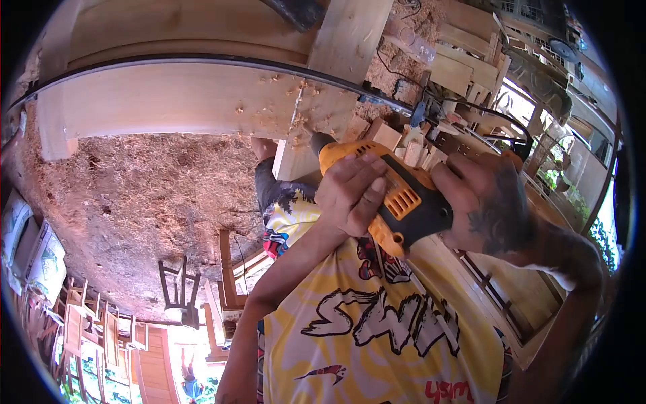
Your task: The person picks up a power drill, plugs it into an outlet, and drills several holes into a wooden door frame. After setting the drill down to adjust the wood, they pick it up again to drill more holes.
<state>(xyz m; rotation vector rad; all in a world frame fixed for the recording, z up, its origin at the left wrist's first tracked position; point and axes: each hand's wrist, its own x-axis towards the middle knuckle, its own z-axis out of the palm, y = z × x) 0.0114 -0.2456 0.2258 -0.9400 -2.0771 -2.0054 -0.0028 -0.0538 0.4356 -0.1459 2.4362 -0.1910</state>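
Observation:
A yellow-orange and black power drill (402, 195) lies across the view in front of my chest, both hands on it. My right hand (474, 198) is closed round its rear grip at the right. Over the side of the drill's body, my left hand (351, 192) is wrapped with bent fingers. The dark nose of the drill points up and left, right at the edge of a pale wooden frame (182, 101). Curled wood shavings (316, 101) lie on the frame around a joint line there. The drill bit itself does not show clearly.
A long dark metal bar (222, 60) runs across the frame to a blue clamp-like part (418, 111). Wood offcuts (387, 135) and a clear bottle (418, 48) are beyond. Sawdust covers the ground (161, 195); a stool (180, 289) and a distant person (191, 385) are at lower left.

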